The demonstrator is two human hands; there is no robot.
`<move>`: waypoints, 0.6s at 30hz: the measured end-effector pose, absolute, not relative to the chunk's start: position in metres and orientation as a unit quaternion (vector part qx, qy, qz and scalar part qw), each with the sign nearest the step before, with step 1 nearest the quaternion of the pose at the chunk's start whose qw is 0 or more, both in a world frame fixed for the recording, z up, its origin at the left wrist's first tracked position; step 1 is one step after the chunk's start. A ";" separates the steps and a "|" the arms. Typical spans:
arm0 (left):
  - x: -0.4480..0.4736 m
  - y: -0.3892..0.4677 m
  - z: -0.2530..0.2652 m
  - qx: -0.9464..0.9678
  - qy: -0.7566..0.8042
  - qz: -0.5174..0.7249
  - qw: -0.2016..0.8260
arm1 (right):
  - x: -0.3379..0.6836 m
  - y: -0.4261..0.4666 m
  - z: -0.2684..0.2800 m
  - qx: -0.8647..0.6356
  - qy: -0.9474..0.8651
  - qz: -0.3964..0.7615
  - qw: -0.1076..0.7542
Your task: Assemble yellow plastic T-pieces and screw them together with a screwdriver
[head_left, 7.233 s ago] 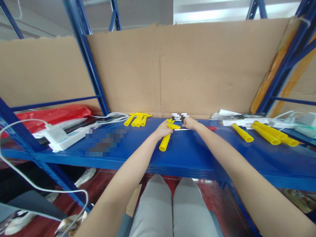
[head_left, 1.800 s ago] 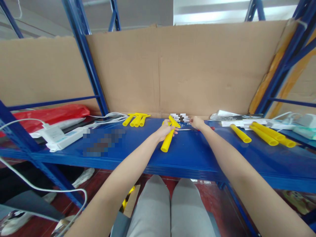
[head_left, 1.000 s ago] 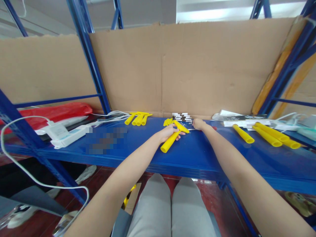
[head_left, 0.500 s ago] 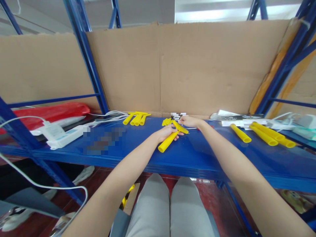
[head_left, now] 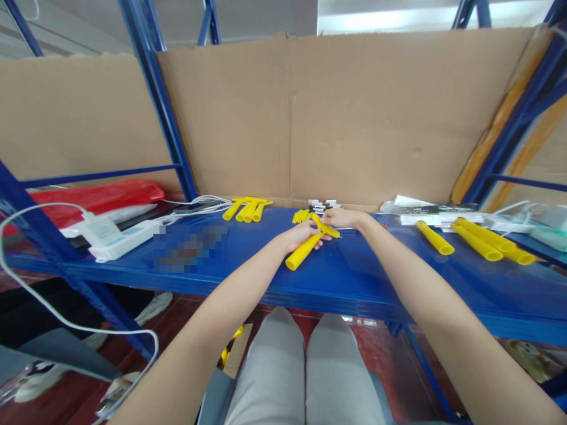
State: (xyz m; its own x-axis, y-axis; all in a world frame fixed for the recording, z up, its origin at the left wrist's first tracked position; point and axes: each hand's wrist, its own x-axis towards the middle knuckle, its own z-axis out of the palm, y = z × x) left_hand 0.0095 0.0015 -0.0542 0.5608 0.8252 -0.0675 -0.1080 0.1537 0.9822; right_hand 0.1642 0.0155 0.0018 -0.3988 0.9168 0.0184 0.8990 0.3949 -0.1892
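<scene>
Yellow T-shaped plastic-looking handle (head_left: 302,252) over blue metal shelf (head_left: 348,268); left hand (head_left: 298,235) grips its stem. Right hand (head_left: 336,218) at its crosspiece (head_left: 330,231), cannot tell what's pinched. Slack left grip could let handle twist under pressure.

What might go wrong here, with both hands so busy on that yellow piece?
The right hand is close to the black-and-white pieces, so it might knock them. The round yellow tubes on the shelf could roll if bumped. The white cable hangs in a loose loop at left, so it might snag.
</scene>
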 end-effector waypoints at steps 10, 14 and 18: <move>0.011 0.000 -0.052 0.554 0.333 0.339 0.684 | 0.159 0.016 0.001 -0.552 -0.829 0.064 0.061; 0.012 -0.005 -0.048 0.545 0.339 0.347 0.684 | 0.156 0.016 -0.002 -0.542 -0.836 0.056 0.065; 0.013 -0.009 -0.044 0.539 0.352 0.348 0.681 | 0.153 0.018 -0.005 -0.537 -0.840 0.032 0.071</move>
